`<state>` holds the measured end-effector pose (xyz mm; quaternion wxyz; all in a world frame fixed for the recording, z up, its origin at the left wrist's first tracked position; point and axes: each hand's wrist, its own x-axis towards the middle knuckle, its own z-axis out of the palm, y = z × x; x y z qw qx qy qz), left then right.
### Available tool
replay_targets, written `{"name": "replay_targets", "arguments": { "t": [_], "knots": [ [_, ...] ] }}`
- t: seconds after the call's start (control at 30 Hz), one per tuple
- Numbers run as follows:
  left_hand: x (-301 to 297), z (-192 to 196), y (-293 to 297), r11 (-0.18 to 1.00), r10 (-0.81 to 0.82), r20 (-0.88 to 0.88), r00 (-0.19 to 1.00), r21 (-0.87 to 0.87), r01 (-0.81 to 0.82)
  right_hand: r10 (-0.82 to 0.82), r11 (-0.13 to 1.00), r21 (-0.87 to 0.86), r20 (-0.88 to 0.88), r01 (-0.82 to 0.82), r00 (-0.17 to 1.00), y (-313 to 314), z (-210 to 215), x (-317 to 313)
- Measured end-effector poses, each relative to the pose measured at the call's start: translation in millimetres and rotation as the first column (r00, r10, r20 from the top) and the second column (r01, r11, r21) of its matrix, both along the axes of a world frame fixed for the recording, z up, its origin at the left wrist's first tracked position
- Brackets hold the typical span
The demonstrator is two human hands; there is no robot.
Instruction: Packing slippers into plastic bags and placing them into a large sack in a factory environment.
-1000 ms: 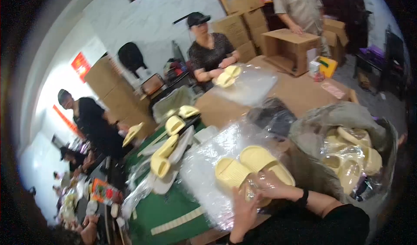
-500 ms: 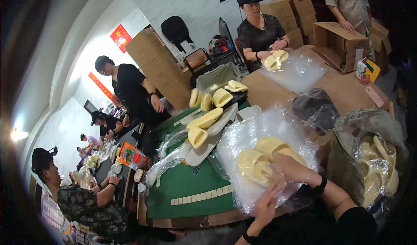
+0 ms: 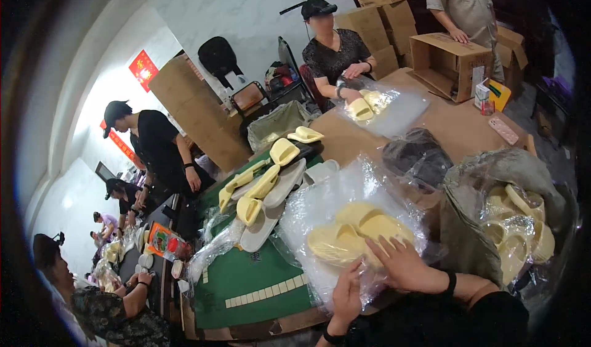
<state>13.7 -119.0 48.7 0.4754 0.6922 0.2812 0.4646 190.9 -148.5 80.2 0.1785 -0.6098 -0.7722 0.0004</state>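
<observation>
Two yellow slippers (image 3: 360, 233) lie side by side inside a clear plastic bag (image 3: 332, 205) on the worktop (image 3: 455, 122), just in front of the person. The right hand (image 3: 403, 264) is laid flat, fingers spread, on the nearer slipper through the film; the left hand (image 3: 348, 291) is pressed open against the bag's near edge, gripping nothing. The pair is best kept aligned and the film smoothed toward the open end (trapped air would bulge it). Beyond, loose slippers (image 3: 271, 184) are heaped on a green mat (image 3: 246, 279). Farther off, a seated co-worker (image 3: 335, 48) handles another bagged pair.
</observation>
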Motion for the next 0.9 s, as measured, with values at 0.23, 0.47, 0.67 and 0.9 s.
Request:
{"name": "replay_targets", "arguments": {
  "t": [0.23, 0.47, 0.67, 0.9],
  "knots": [
    [-3, 4, 6, 0.853, 0.433, -0.230, 0.872, 0.418, -0.313, -0.052, 0.940, 0.261, -0.532, 0.222, 0.845, 59, 24, 28],
    [-23, -51, 14, 0.791, 0.555, -0.789, 0.262, 0.599, 0.129, -0.239, 0.581, 0.435, -0.717, 0.688, 0.655, 96, 86, 93],
    [-29, -60, 12, 0.796, 0.535, -0.779, 0.326, 0.595, 0.115, -0.457, 0.485, 0.480, -0.574, 0.731, 0.680, 101, 82, 107],
    [-29, -33, 15, 0.891, 0.339, -0.840, 0.423, 0.431, 0.142, -0.179, 0.860, 0.431, -0.250, 0.275, 0.951, 96, -15, 49]
  ]
}}
